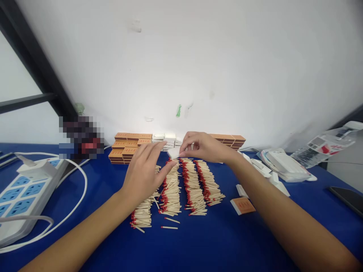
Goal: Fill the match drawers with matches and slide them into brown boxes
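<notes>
My right hand (198, 145) pinches a small white matchbox tray (173, 152) above the far ends of the match rows. My left hand (146, 172) hovers over the leftmost rows with its fingers stretched out and nothing visible in it. Beneath both hands lie several rows of red-tipped matches (195, 189). Two loose matches (169, 227) rest in front of them. Behind the hands, white matchbox trays (169, 141) are stacked against the wall. Stacks of orange matchboxes stand to the left (124, 148) and right (229, 140) of these trays. The inside of the held tray is not visible.
A power strip (19, 196) with white cables lies on the left of the blue table (215, 241). On the right are a single orange matchbox (243, 206), loose white trays (259, 166), plastic packs (286, 164), a clear bottle (326, 147) and a dark phone (347, 198).
</notes>
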{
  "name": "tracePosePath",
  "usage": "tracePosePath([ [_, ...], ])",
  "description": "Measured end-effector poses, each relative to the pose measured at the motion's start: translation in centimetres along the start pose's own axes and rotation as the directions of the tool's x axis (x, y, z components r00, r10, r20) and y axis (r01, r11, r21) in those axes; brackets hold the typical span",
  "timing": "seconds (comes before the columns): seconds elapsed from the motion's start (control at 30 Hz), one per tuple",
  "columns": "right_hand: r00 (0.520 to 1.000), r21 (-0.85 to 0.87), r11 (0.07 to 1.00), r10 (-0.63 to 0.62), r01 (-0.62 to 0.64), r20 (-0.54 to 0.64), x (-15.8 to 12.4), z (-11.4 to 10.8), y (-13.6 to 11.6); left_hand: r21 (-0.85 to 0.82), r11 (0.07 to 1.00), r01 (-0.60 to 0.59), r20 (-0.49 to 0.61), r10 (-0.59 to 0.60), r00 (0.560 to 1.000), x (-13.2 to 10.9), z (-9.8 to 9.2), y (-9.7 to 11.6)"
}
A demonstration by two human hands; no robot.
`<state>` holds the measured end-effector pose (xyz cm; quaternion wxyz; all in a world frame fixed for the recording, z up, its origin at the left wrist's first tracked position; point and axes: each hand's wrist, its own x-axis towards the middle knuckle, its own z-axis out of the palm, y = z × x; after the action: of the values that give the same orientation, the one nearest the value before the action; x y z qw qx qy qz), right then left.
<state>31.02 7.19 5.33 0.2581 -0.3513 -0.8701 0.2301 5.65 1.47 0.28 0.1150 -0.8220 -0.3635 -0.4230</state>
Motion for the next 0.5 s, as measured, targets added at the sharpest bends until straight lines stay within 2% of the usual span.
tracePosePath([
  [0.07, 0.998, 0.076, 0.997, -0.015, 0.011, 0.057, 0.1, 0.9, -1.3, -0.006, 0.999, 0.033, 0.052, -0.032, 0.998, -0.1, 0.2, -0.5],
  [0.13, 0.998, 0.12, 0.993, -0.018, 0.011, 0.058, 0.4, 1.7, -1.7, -0.009, 0.999, 0.054, 0.093, -0.053, 0.994, -0.3, 0.4, -0.9],
  [0.2, 0.999, 0.147, 0.989, -0.008, 0.001, 0.047, 0.6, 2.2, -1.5, -0.022, 0.997, 0.076, 0.121, -0.073, 0.99, -0.4, 0.5, -1.0],
  [0.3, 0.999, 0.209, 0.978, -0.001, -0.007, 0.04, 0.9, 2.6, -0.4, -0.105, 0.979, 0.176, 0.143, -0.161, 0.977, -0.4, 0.6, -1.3],
  [0.4, 0.996, 0.289, 0.955, 0.079, -0.063, -0.044, 1.1, 2.7, 1.0, -0.19, 0.946, 0.264, 0.156, -0.237, 0.959, -0.2, 0.7, -1.8],
  [0.5, 0.962, 0.259, 0.96, 0.166, -0.108, -0.215, 1.4, 2.8, 2.9, -0.218, 0.931, 0.294, 0.147, -0.267, 0.952, 0.1, 0.7, -2.3],
])
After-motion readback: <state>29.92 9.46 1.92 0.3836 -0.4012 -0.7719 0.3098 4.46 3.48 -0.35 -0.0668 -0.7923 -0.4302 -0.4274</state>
